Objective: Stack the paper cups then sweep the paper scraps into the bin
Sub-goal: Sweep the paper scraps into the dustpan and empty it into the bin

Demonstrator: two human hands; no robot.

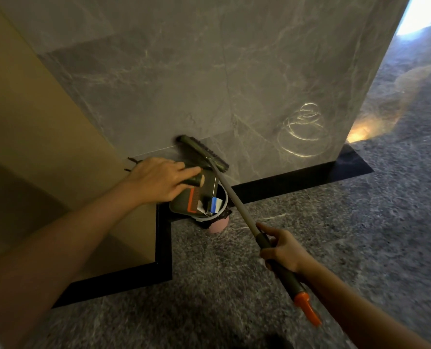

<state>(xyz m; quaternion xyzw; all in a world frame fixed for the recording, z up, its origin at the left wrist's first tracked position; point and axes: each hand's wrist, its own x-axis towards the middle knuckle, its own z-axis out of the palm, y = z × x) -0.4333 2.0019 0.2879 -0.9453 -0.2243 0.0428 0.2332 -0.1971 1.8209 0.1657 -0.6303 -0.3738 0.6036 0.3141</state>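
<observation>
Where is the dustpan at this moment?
Head view, centre: the left hand holds the dustpan tilted over the small bin, just below the broom head.

My left hand [156, 180] grips the dustpan [184, 202] handle, tilting the pan over the bin [217, 226]. Paper scraps [210, 206] lie at its lower lip. My right hand [282, 250] grips the broom [237, 200], its head up by the marble wall [234, 71].

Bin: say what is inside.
White and blue paper scraps show at the mouth of the bin, at the lip of the tilted dustpan the left hand grips. The dustpan hides the rest.
</observation>
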